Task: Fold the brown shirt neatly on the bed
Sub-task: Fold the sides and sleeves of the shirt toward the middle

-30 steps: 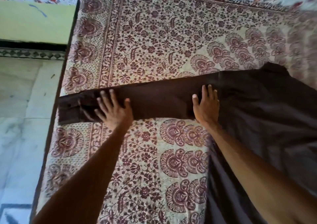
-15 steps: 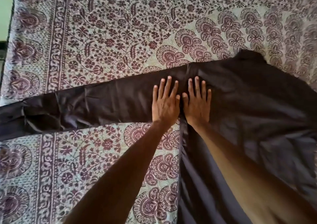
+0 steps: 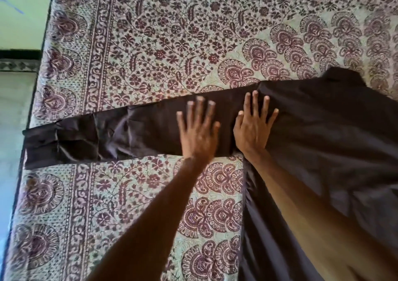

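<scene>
Shirt (image 3: 323,130) lies spread on the bed (image 3: 150,33), body at the right, one sleeve (image 3: 140,130) stretched out to the left w/ its cuff (image 3: 41,145) at the bed's left edge, maybe just over it. Cuff end is creased & rumpled; mid-sleeve has a bunched wrinkle. Further right, left hand (image 3: 198,130) is flat on the sleeve, palm down, fingers spread, gripping nothing. Just beside it, right hand (image 3: 254,128) is pressed flat near the shoulder seam, also splayed & holding nothing. Shirt body runs off right & toward the near edge, partly under the right forearm.

Looks like smoothing before any fold, so early in the task.

Risks: cloth looks thin & slippery, so a palm sweep leftward could push the wrinkle toward the cuff instead of flattening it. Cuff could slide off the edge & drag the sleeve crooked. Folding over those creases would set them in.
</scene>
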